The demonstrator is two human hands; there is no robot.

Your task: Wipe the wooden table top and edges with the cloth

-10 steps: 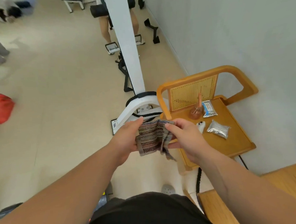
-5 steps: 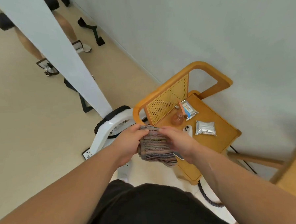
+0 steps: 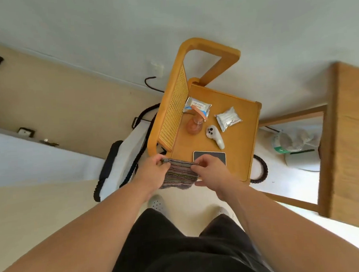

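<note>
Striped cloth (image 3: 179, 175) held between both hands.
I am pinching its top edge with my left hand (image 3: 153, 172) and my right hand (image 3: 211, 171); the wooden table (image 3: 239, 149) is lying just beyond my knuckles, with a dark tablet (image 3: 209, 155) just beyond my right fingertips.

Table (image 3: 240, 159): frame centre, against the wall.
Packet (image 3: 197, 107): on the table top, upper left.
Pouch (image 3: 228, 118): right of the packet.
Bottle (image 3: 194, 126): just below the packet.
Controller (image 3: 215, 136): between the bottle and the pouch, lower.
Flat device (image 3: 209, 155): at the table's lower edge.
Cloth (image 3: 179, 175): over the lower-left corner, between left hand (image 3: 153, 172) and right hand (image 3: 212, 172).
</note>
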